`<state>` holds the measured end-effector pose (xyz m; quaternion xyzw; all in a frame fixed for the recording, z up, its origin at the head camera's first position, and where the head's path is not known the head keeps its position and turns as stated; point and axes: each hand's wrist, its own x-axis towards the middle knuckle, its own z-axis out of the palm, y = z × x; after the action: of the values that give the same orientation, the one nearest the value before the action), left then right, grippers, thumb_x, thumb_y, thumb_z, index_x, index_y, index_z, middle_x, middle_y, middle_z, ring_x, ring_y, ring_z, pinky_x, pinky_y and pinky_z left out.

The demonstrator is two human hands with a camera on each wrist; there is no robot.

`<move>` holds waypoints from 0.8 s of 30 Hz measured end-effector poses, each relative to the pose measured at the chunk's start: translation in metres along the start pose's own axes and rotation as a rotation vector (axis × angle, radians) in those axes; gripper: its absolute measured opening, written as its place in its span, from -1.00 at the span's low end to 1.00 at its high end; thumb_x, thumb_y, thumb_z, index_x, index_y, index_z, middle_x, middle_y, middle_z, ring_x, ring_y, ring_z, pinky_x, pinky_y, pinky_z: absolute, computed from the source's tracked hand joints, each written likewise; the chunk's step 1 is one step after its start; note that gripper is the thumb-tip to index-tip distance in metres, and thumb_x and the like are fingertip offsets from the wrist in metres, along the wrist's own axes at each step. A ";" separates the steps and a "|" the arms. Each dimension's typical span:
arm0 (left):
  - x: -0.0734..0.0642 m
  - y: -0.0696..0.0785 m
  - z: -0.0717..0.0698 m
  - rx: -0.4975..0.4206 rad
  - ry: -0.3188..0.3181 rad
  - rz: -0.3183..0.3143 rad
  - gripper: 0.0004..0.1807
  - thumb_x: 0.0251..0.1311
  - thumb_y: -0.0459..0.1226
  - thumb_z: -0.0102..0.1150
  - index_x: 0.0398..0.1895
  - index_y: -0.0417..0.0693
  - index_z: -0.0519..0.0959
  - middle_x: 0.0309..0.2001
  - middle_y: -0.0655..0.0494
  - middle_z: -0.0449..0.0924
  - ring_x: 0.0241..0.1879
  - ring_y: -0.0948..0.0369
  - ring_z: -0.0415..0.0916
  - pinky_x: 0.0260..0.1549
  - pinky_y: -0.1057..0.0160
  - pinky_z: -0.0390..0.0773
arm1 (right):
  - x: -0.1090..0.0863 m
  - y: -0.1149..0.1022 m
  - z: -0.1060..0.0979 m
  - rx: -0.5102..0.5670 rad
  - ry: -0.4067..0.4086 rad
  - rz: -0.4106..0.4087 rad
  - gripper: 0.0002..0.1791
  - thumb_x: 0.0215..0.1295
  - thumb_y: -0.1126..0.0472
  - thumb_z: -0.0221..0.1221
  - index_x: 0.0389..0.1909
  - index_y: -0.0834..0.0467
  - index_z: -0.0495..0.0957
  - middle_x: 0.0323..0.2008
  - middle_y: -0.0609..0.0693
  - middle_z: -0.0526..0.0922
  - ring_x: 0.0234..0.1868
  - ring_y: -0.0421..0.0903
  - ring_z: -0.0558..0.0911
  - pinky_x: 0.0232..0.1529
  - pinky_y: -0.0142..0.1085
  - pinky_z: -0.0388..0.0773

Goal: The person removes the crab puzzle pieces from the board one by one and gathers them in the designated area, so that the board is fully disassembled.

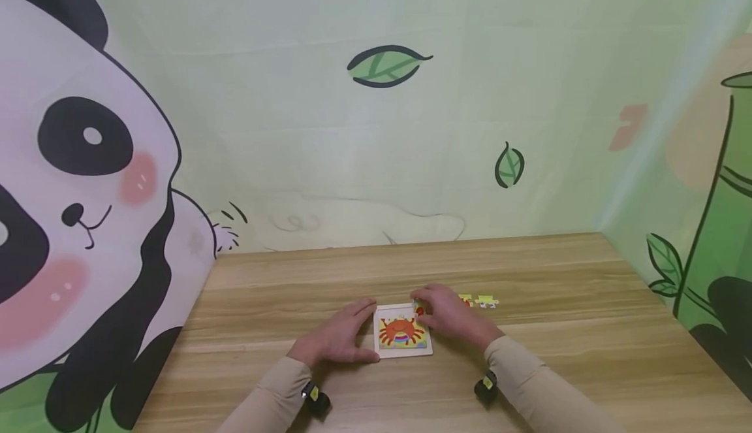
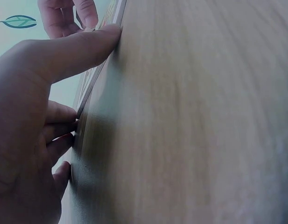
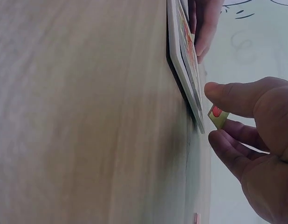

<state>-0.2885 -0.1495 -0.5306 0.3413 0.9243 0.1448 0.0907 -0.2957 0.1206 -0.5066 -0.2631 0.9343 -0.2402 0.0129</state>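
A white-framed jigsaw puzzle board (image 1: 405,355) lies on the wooden table, with a red-orange crab picture (image 1: 401,332) filling its nearer part. Along the far side of the frame runs a bare pale strip. My left hand (image 1: 337,335) holds the board's left edge, thumb at the near corner and fingertips toward the far one; the left wrist view shows the thumb (image 2: 83,50) against the rim. Over the board's far right corner, my right hand (image 1: 449,312) pinches a small yellow-green puzzle piece (image 3: 218,115) with red on it between thumb and fingers.
Loose puzzle pieces (image 1: 486,301) lie on the table (image 1: 552,341) just beyond the right hand, partly hidden by it. Behind the table's far edge stands a pale green wall (image 1: 294,126) with a panda and leaves printed on it.
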 end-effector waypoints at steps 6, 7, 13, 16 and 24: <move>0.000 0.000 0.000 0.002 0.003 0.008 0.12 -0.03 0.25 0.31 0.48 -0.18 0.13 0.50 -0.10 0.07 0.48 -0.02 0.06 0.45 0.02 0.15 | -0.002 0.004 -0.006 -0.033 0.002 -0.024 -0.48 0.14 0.17 0.38 0.13 0.23 0.56 -0.03 0.13 0.61 -0.03 0.05 0.58 0.05 -0.03 0.58; 0.000 0.000 0.000 0.003 0.004 0.009 0.12 -0.03 0.25 0.31 0.48 -0.18 0.13 0.50 -0.10 0.07 0.48 -0.02 0.06 0.45 0.02 0.15 | -0.002 0.005 -0.007 -0.044 0.007 -0.030 -0.48 0.13 0.17 0.38 0.12 0.23 0.56 -0.02 0.14 0.61 -0.02 0.06 0.59 0.06 -0.02 0.58; 0.000 -0.001 -0.001 0.001 0.004 0.008 0.12 -0.03 0.26 0.31 0.48 -0.19 0.12 0.51 -0.10 0.06 0.48 -0.03 0.06 0.45 0.01 0.15 | -0.005 0.013 -0.012 -0.057 0.017 -0.001 -0.49 0.14 0.16 0.37 0.13 0.21 0.57 0.01 0.16 0.61 -0.02 0.08 0.60 0.04 -0.01 0.59; -0.001 -0.001 -0.001 -0.003 0.004 0.008 0.12 -0.03 0.25 0.31 0.48 -0.18 0.12 0.51 -0.10 0.06 0.48 -0.03 0.06 0.45 0.01 0.15 | -0.008 0.018 -0.015 -0.055 0.012 0.042 -0.47 0.14 0.14 0.37 0.16 0.17 0.57 0.01 0.13 0.60 -0.06 0.01 0.59 -0.03 -0.07 0.60; 0.000 -0.001 0.000 -0.001 0.013 0.015 0.13 -0.03 0.26 0.30 0.48 -0.20 0.12 0.50 -0.12 0.07 0.47 -0.03 0.07 0.44 0.00 0.16 | -0.016 0.028 -0.024 -0.068 0.054 0.030 -0.45 0.08 0.19 0.40 0.14 0.20 0.58 -0.09 0.10 0.59 -0.21 -0.11 0.52 -0.21 -0.23 0.55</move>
<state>-0.2887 -0.1502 -0.5304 0.3473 0.9222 0.1483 0.0836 -0.2989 0.1608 -0.4998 -0.2429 0.9457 -0.2151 -0.0175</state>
